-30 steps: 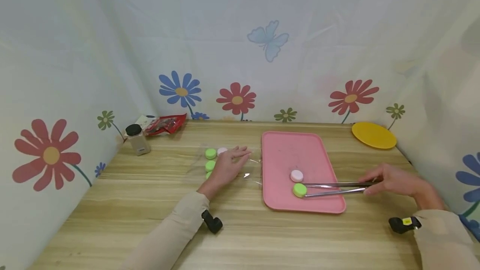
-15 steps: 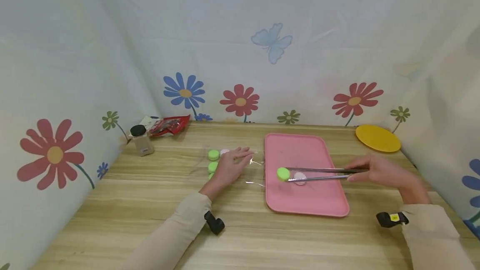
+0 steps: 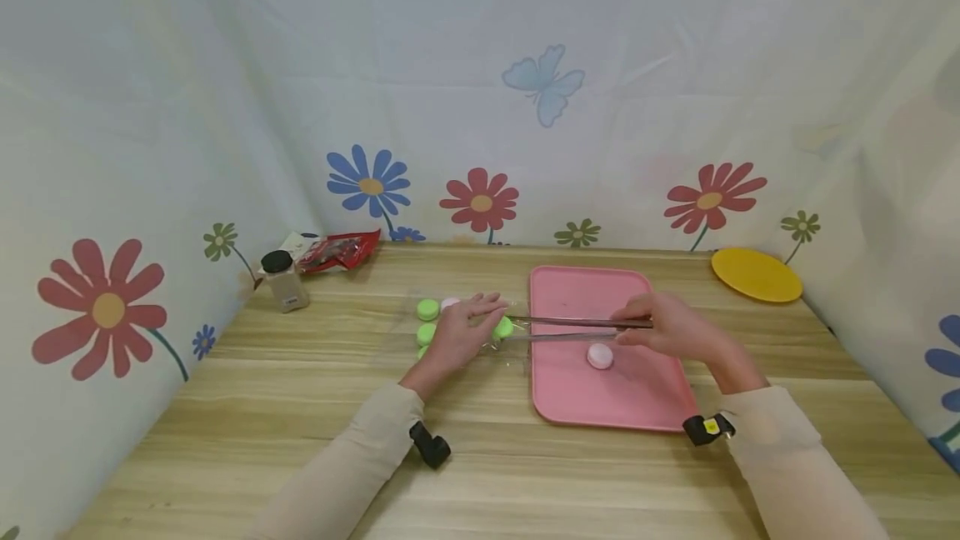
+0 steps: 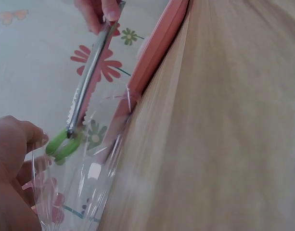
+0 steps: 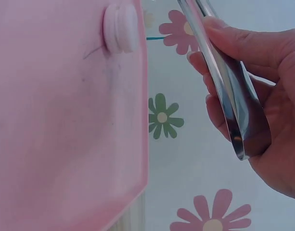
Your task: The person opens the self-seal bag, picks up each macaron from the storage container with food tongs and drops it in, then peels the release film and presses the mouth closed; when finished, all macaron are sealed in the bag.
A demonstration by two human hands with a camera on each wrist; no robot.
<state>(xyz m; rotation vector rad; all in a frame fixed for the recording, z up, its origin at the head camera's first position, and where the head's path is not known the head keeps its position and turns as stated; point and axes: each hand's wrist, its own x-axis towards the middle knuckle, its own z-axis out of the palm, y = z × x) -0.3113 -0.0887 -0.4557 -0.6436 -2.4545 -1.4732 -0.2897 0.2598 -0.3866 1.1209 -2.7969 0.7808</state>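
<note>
My right hand [image 3: 671, 327] grips metal tongs [image 3: 570, 322], also seen in the right wrist view as tongs [image 5: 229, 86] between thumb and fingers. At the tongs' tips is a green macaron [image 3: 503, 327], beside my left fingers and at the clear plastic bag [image 4: 89, 183]. My left hand [image 3: 457, 336] is over the bag and holds its film, which drapes from the fingertips in the left wrist view. Several green macarons [image 3: 427, 309] and a pale pink macaron [image 3: 449, 303] lie in the bag, partly behind my left hand. Another pale pink macaron [image 3: 600, 356] sits on the pink tray [image 3: 600, 407].
A yellow plate [image 3: 756, 275] is at the back right of the wooden table [image 3: 480, 473]. At the back left stand a jar with a black lid [image 3: 285, 282] and a red packet [image 3: 341, 251]. A flowered cloth [image 3: 450, 90] hangs round the table.
My right hand has lifted the green macaron from the tray with the tongs and carried it left to the plastic bag. My left hand has stayed about in place.
</note>
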